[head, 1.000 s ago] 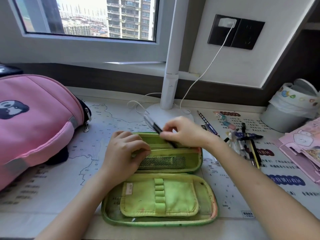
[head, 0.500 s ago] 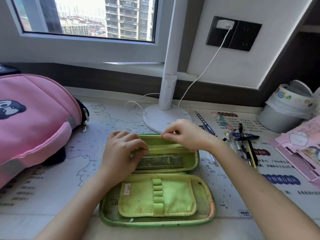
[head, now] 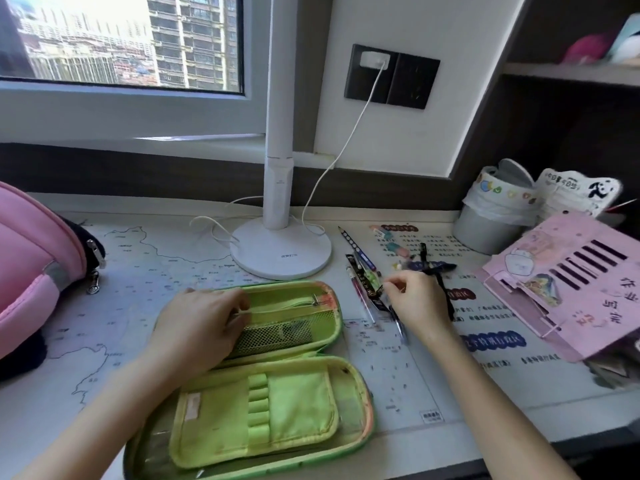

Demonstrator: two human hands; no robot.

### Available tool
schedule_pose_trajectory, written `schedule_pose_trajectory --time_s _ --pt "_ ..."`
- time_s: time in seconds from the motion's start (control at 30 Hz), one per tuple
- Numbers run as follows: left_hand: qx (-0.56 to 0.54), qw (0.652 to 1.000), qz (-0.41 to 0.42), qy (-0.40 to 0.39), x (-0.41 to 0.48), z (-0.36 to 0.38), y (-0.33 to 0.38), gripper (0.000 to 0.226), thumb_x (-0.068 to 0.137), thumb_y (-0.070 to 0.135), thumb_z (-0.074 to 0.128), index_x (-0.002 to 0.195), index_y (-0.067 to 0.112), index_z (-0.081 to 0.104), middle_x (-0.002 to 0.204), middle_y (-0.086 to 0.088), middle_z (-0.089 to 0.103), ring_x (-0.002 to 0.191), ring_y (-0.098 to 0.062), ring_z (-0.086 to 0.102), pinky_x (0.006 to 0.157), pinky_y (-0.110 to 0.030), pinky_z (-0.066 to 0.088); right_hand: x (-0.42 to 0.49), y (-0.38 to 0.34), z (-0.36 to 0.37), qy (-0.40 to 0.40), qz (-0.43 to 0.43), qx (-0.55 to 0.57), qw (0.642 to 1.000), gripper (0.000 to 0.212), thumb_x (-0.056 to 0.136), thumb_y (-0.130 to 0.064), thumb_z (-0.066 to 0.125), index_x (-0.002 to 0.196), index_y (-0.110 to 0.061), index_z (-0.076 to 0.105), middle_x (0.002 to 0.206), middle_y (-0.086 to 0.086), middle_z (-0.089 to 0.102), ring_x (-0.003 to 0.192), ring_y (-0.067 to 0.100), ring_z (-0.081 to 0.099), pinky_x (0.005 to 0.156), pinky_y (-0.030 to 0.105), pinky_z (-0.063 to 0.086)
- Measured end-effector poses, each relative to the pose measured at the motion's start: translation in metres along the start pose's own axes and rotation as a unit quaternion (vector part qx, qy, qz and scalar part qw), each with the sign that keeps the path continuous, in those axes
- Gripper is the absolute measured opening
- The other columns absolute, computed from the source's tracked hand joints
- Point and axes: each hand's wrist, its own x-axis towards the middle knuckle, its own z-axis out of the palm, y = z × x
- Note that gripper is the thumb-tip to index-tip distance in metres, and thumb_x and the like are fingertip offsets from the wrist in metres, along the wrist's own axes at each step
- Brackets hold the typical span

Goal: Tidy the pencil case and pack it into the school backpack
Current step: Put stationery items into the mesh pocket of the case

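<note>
A green pencil case (head: pixel 256 420) lies open flat on a desk, at the 6 o'clock edge of the view. Its near half shows a fabric flap with a row of elastic pen loops. Its far half holds a mesh pocket.

The person's left hand (head: pixel 201 327) comes in from 7 o'clock and lies over the left end of the far half. Its fingers are curled, and the fingertips pinch the top edge of the mesh pocket.

The right hand (head: pixel 419 299) reaches in from 5 o'clock and sits just right of the case, at about 3 o'clock from it. Its fingers are curled down among a scatter of loose pens (head: pixel 362 271) on the desk. Whether they grip a pen cannot be told.

Under everything lies a pale desk mat (head: pixel 156 258) printed with a map.

A pink school backpack (head: pixel 34 265) lies at 9 o'clock, well apart from the case, its zip pulls hanging toward the mat.

At 3 o'clock a pink paper folder (head: pixel 571 282) lies tilted.

Just beyond the case, at 12 o'clock, stands the round white base of a desk lamp (head: pixel 280 252). A white cable (head: pixel 349 133) runs from it up to a dark wall socket (head: pixel 412 77).

At 2 o'clock is a small grey bin (head: pixel 485 230) with a white liner.

A window (head: pixel 121 39) fills the 11 o'clock corner, showing tall buildings.
</note>
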Motion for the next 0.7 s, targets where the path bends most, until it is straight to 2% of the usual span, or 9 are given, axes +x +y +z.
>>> schedule_pose_trajectory --time_s 0.1,0.17,0.23,0.33,0.4,0.53,0.6,0.7 --pt "0.010 0.999 0.029 0.013 0.013 -0.008 0.013 0.007 0.076 0.026 0.067 0.080 0.026 0.062 0.071 0.008 0.067 0.067 -0.022 0.062 0.061 -0.029 0.034 0.011 0.002 0.013 0.043 -0.010 -0.063 0.997 0.024 0.089 -0.033 0.057 0.094 -0.015 0.071 0.092 0.003 0.071 0.088 0.021 0.061 0.069 0.027 0.041" --pt "0.005 0.999 0.034 0.022 0.025 -0.013 0.022 0.011 0.074 0.018 0.070 0.079 0.025 0.063 0.071 0.007 0.066 0.065 -0.021 0.061 0.060 -0.029 0.034 0.025 -0.003 0.025 0.029 -0.014 -0.139 0.990 0.031 0.089 -0.041 0.054 0.099 -0.015 0.069 0.106 0.005 0.066 0.104 0.024 0.054 0.084 0.031 0.038" --pt "0.010 0.999 0.039 0.036 0.035 -0.016 0.029 0.011 0.074 0.019 0.070 0.082 0.024 0.064 0.072 0.006 0.067 0.066 -0.023 0.061 0.062 -0.030 0.035 0.041 -0.008 0.033 0.007 -0.011 -0.189 0.982 0.033 0.088 -0.041 0.056 0.099 -0.012 0.068 0.110 0.006 0.064 0.112 0.025 0.050 0.097 0.034 0.036" --pt "0.012 0.998 0.031 0.055 0.040 -0.019 0.030 0.007 0.075 0.019 0.070 0.077 0.024 0.066 0.069 0.006 0.066 0.064 -0.023 0.061 0.062 -0.030 0.033 0.056 -0.011 0.037 0.001 -0.003 -0.220 0.975 0.019 0.089 -0.025 0.057 0.087 -0.009 0.066 0.097 0.006 0.066 0.103 0.025 0.053 0.093 0.035 0.037" --pt "0.026 0.998 0.030 0.056 0.035 -0.018 0.025 0.008 0.075 0.018 0.068 0.072 0.025 0.064 0.065 0.007 0.065 0.061 -0.023 0.061 0.059 -0.029 0.033 0.058 -0.011 0.039 -0.013 -0.010 -0.242 0.970 0.016 0.089 -0.021 0.056 0.086 -0.008 0.065 0.094 0.006 0.066 0.098 0.024 0.053 0.090 0.035 0.038" --pt "0.033 0.999 0.026 0.013 0.016 -0.010 0.008 0.014 0.076 0.027 0.050 0.073 0.026 0.064 0.067 0.008 0.065 0.062 -0.022 0.062 0.059 -0.029 0.035 0.055 -0.005 0.043 -0.012 -0.019 -0.226 0.974 0.020 0.089 -0.026 0.056 0.085 -0.008 0.065 0.095 0.007 0.065 0.099 0.024 0.053 0.098 0.036 0.036" --pt "0.013 1.000 0.024 0.003 0.010 -0.006 -0.003 0.019 0.079 0.031 0.048 0.078 0.026 0.066 0.071 0.008 0.068 0.064 -0.022 0.063 0.059 -0.031 0.040 0.051 -0.006 0.040 -0.013 -0.002 -0.186 0.982 0.023 0.088 -0.029 0.057 0.085 -0.008 0.066 0.092 0.007 0.064 0.099 0.024 0.055 0.094 0.035 0.037" --pt "-0.006 0.999 0.040 -0.012 0.011 -0.009 -0.017 0.004 0.074 0.031 0.067 0.074 0.027 0.069 0.070 0.008 0.068 0.060 -0.020 0.063 0.057 -0.026 0.038 0.049 -0.007 0.026 0.022 0.042 -0.093 0.994 0.023 0.090 -0.030 0.056 0.091 -0.010 0.068 0.087 0.006 0.067 0.089 0.024 0.059 0.081 0.032 0.039"
